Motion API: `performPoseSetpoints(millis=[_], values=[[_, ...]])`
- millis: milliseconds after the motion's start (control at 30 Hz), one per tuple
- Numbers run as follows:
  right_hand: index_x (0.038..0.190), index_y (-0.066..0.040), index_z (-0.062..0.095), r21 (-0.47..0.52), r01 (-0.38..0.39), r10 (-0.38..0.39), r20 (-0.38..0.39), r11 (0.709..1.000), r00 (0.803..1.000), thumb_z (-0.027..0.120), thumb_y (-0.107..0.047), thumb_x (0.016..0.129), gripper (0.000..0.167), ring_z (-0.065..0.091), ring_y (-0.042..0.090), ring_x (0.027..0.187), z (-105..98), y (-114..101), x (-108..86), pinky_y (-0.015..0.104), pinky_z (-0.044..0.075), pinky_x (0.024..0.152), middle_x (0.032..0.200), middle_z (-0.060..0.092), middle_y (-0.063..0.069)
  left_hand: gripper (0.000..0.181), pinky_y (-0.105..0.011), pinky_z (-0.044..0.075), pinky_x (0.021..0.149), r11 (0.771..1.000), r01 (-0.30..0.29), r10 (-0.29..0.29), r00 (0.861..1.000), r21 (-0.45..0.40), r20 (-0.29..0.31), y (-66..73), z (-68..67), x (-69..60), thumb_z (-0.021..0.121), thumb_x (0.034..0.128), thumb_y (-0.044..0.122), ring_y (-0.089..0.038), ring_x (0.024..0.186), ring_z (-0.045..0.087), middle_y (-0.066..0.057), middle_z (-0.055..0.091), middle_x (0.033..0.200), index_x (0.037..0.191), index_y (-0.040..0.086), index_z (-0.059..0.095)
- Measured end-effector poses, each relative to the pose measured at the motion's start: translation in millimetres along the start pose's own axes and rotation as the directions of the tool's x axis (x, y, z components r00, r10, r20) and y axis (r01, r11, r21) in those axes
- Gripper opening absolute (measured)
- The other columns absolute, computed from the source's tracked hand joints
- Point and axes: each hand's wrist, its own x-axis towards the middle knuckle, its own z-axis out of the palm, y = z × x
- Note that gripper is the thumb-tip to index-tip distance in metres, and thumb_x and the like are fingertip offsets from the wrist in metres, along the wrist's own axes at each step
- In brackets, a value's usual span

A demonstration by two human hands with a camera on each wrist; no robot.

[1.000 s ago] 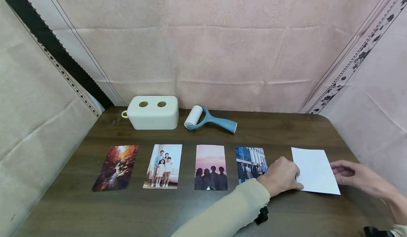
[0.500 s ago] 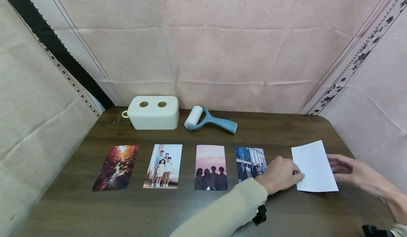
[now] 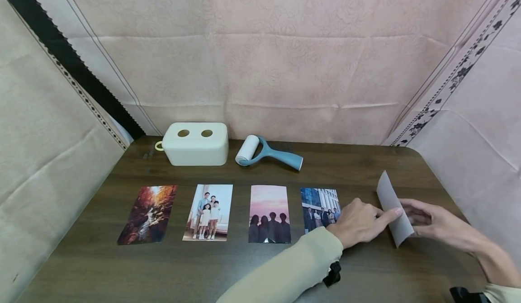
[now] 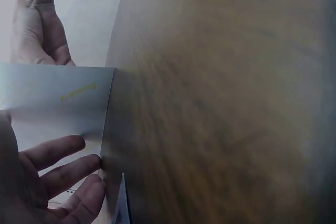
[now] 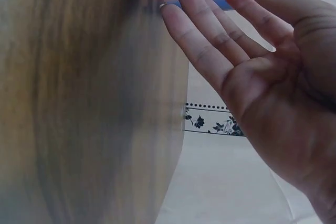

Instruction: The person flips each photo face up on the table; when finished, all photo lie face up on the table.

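One photo print (image 3: 394, 208) stands tilted on edge at the table's right, its white back toward my left hand (image 3: 362, 221). Extended fingers of that hand touch the back, on which faint yellow print shows in the left wrist view. On the far side my right hand (image 3: 435, 224) is at the picture side, its fingers (image 5: 202, 40) fairly straight against the print; its thumb tip is cut off in the right wrist view. Left of my hands lies a photo of a group before buildings (image 3: 319, 208), its lower right corner hidden by my left hand.
Further left lie a silhouette photo (image 3: 268, 215), a family photo (image 3: 208, 212) and an autumn stream photo (image 3: 148, 215). Behind them stand a white box with two round holes (image 3: 195, 144) and a blue-handled lint roller (image 3: 270, 153). Cloth hangs (image 3: 260, 68) around the wooden table (image 3: 228, 271).
The print lay white side up; its right side has risen and swung left until the print stands steeply. My right hand has moved left with it, and my left fingers have reached farther across its back.
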Motion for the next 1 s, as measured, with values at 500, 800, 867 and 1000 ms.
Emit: performPoseSetpoints(millis=[500, 800, 867, 1000], values=[[0.154, 0.000, 0.047, -0.049, 0.001, -0.002, -0.032, 0.999, 0.999, 0.071, 0.006, 0.097, 0.062, 0.072, 0.013, 0.110, 15, -7, 2.8, 0.027, 0.059, 0.084, 0.129, 0.068, 0.003, 0.054, -0.025, 0.051, 0.085, 0.912, 0.130, -0.137, 0.990, -0.390, 0.009, -5.6, -0.8, -2.8, 0.047, 0.1044, 0.068, 0.000, 0.108, 0.064, 0.020, 0.072, 0.122, 0.129, 0.032, 0.079], [0.145, -0.003, 0.059, -0.095, -0.194, 0.176, -0.171, 0.976, 0.969, 0.066, -0.010, 0.106, 0.041, 0.070, 0.007, 0.108, 18, -10, 4.5, 0.026, 0.057, 0.084, 0.128, 0.072, 0.008, 0.004, -0.027, 0.059, 0.066, 0.579, 0.104, -0.260, 0.964, -0.809, -0.062, -3.5, -1.1, -8.0, 0.075, 0.1007, 0.015, -0.007, 0.067, 0.068, 0.009, 0.074, 0.083, 0.103, 0.013, 0.077], [0.141, -0.001, 0.060, -0.093, -0.224, 0.201, -0.202, 0.970, 0.958, 0.065, -0.012, 0.107, 0.037, 0.069, 0.005, 0.107, 18, -9, 6.3, 0.024, 0.057, 0.083, 0.127, 0.071, 0.012, 0.004, -0.030, 0.061, 0.065, 0.519, 0.107, -0.277, 0.960, -0.848, -0.048, -3.7, -1.0, -8.8, 0.075, 0.0993, 0.008, -0.011, 0.065, 0.070, 0.006, 0.073, 0.081, 0.103, 0.010, 0.075], [0.137, 0.004, 0.057, -0.055, -0.284, 0.266, -0.220, 0.957, 0.939, 0.064, -0.015, 0.108, 0.035, 0.070, 0.006, 0.102, 16, -7, 9.6, 0.029, 0.059, 0.079, 0.126, 0.068, 0.021, 0.012, -0.033, 0.062, 0.065, 0.488, 0.120, -0.302, 0.952, -0.865, -0.038, -6.7, -1.3, -11.4, 0.077, 0.0970, 0.003, -0.015, 0.063, 0.071, 0.006, 0.070, 0.082, 0.106, 0.010, 0.073]])
